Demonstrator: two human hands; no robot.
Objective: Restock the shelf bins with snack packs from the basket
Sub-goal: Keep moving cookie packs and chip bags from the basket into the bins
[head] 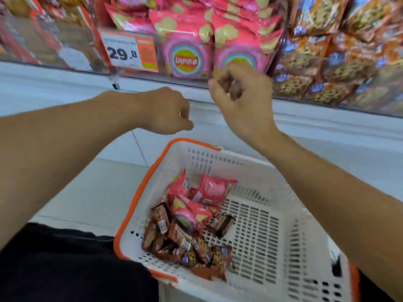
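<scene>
I see clear-fronted shelf bins (239,68) along the top: pink chip packs (185,55) in the middle bin beside a 29.8 price tag (130,52), orange-brown packs (340,62) to the right. Below, the white basket (272,232) with an orange rim sits tilted on the pale floor, pink and brown snack packs (189,223) heaped in its near-left corner, lying at mixed angles. My left hand (168,112) hangs curled, gripping nothing. My right hand (242,94) is raised before the middle bin, fingers curled; blur hides whether it pinches anything.
</scene>
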